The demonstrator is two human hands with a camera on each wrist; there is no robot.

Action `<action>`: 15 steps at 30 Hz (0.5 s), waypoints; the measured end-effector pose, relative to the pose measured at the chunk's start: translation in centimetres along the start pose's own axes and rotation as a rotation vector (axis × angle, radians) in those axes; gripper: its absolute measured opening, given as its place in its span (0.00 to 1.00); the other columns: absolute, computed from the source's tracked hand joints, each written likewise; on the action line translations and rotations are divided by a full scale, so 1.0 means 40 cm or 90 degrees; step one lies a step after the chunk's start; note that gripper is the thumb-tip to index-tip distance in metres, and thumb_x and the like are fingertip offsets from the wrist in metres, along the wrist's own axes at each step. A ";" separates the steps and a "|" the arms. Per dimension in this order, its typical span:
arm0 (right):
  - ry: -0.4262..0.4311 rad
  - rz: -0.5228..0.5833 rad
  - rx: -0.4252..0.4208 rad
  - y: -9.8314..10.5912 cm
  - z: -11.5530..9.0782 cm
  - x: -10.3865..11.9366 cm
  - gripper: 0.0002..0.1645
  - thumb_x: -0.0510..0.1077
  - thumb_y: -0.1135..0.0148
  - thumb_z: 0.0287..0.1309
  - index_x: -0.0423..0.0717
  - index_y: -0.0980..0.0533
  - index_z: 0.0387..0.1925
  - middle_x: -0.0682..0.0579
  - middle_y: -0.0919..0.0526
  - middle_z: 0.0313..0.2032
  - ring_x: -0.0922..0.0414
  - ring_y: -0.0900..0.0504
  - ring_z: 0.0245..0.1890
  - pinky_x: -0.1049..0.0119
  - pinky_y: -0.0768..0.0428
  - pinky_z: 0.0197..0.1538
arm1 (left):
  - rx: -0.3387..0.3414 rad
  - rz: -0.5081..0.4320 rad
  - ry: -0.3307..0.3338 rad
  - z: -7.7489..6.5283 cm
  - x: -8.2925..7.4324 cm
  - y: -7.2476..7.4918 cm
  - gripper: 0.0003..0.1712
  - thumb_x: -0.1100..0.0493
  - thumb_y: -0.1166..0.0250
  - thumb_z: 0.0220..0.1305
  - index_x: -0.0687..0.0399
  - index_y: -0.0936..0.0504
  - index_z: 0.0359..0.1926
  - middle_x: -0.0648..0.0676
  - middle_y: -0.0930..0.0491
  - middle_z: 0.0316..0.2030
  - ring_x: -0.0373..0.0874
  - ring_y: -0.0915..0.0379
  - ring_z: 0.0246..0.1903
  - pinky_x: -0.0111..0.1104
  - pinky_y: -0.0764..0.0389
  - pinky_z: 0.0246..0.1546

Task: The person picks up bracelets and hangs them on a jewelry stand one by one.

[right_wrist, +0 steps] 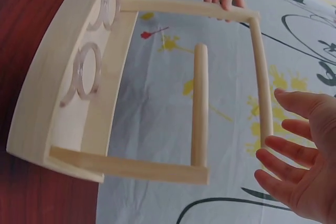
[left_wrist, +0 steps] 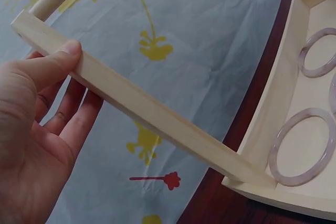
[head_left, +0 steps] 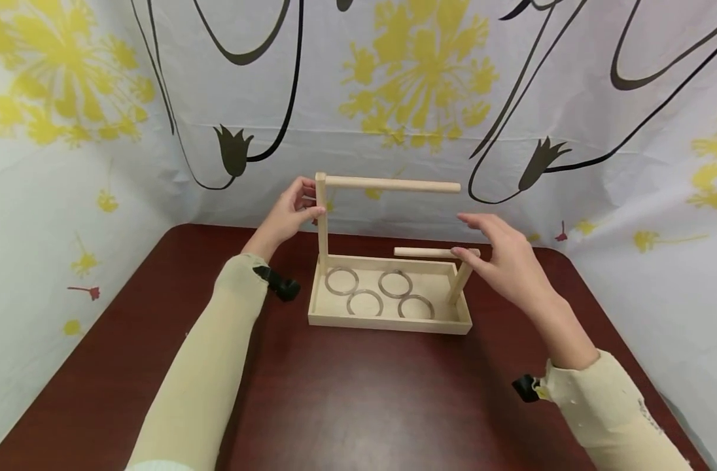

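Observation:
A pale wooden bangle stand has a shallow tray [head_left: 388, 323], a tall post [left_wrist: 147, 114] at its left end and a short post [head_left: 461, 282] at its right. My left hand [head_left: 284, 214] pinches the tall post near its top, thumb on the near face and fingers behind. From that post an upper rod [head_left: 394, 184] juts right; a lower rod [right_wrist: 200, 103] juts left from the short post. My right hand [right_wrist: 315, 153] holds nothing, fingers spread and slightly bent, near the upper rod's free end. Several translucent bangles [left_wrist: 274, 153] lie flat in the tray.
The stand rests toward the back of a dark red-brown table [head_left: 358, 399]. White cloth [head_left: 311, 98] printed with yellow flowers and dark stems hangs behind and along both sides. Dark straps with black pieces [head_left: 284, 288] sit at the sleeve cuffs.

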State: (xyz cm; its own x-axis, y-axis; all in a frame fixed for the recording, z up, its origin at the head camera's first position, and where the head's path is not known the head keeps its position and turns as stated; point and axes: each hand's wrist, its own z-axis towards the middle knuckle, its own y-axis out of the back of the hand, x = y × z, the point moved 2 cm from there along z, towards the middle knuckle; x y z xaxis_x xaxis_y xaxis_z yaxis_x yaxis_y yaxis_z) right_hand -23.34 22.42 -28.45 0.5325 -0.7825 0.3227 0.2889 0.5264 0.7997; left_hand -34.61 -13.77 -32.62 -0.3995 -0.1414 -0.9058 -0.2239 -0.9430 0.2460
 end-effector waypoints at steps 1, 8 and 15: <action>0.008 0.003 -0.006 -0.005 0.001 0.000 0.34 0.43 0.27 0.57 0.45 0.27 0.64 0.44 0.21 0.59 0.45 0.22 0.59 0.46 0.25 0.58 | 0.001 -0.001 0.001 0.003 -0.002 0.001 0.22 0.73 0.41 0.68 0.70 0.38 0.59 0.64 0.29 0.52 0.52 0.26 0.46 0.27 0.21 0.35; 0.038 0.010 -0.020 -0.043 -0.008 0.012 0.31 0.41 0.27 0.56 0.45 0.25 0.62 0.46 0.19 0.57 0.48 0.20 0.55 0.55 0.22 0.45 | 0.009 0.006 -0.001 0.010 0.000 0.003 0.21 0.73 0.42 0.68 0.71 0.38 0.59 0.62 0.29 0.50 0.51 0.26 0.45 0.27 0.21 0.34; 0.038 0.048 0.006 -0.084 -0.027 0.023 0.30 0.41 0.27 0.57 0.45 0.24 0.61 0.46 0.19 0.57 0.47 0.19 0.53 0.50 0.20 0.52 | 0.010 0.008 -0.001 0.009 0.010 0.004 0.21 0.73 0.41 0.68 0.69 0.37 0.58 0.58 0.29 0.48 0.44 0.26 0.42 0.27 0.21 0.36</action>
State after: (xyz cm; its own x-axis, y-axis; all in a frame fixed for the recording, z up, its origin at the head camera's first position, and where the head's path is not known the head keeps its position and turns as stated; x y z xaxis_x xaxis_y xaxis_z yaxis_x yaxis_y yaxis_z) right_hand -22.96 20.28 -31.38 0.5986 -0.7195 0.3523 0.2383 0.5798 0.7792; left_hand -35.14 -13.86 -32.83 -0.4033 -0.1529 -0.9022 -0.2326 -0.9364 0.2627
